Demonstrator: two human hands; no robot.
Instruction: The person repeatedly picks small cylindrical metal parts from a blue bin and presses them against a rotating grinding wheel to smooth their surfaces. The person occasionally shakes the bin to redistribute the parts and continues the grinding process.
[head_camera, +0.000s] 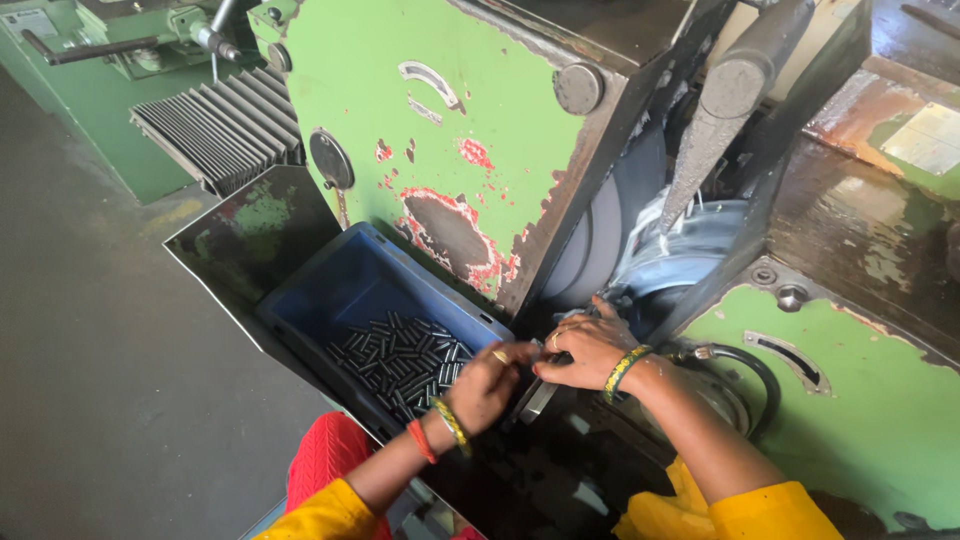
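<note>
My left hand (487, 383) rests at the right rim of a blue plastic crate (340, 290), its fingers curled near a narrow metal guide rail (537, 402). My right hand (588, 345) lies just beside it, fingers bent over small dark metal pins at the mouth of a green grinding machine (440, 110). Several short dark cylindrical pins (395, 357) lie heaped in the crate. Both wrists wear bangles. What the fingertips pinch is hidden.
A grey grinding wheel (600, 240) stands right behind my hands, with a dark nozzle (715, 120) dripping coolant above it. A black hose (745, 362) curls at the right. Another green machine with bellows (225, 125) stands at the back left beside grey floor (90, 330).
</note>
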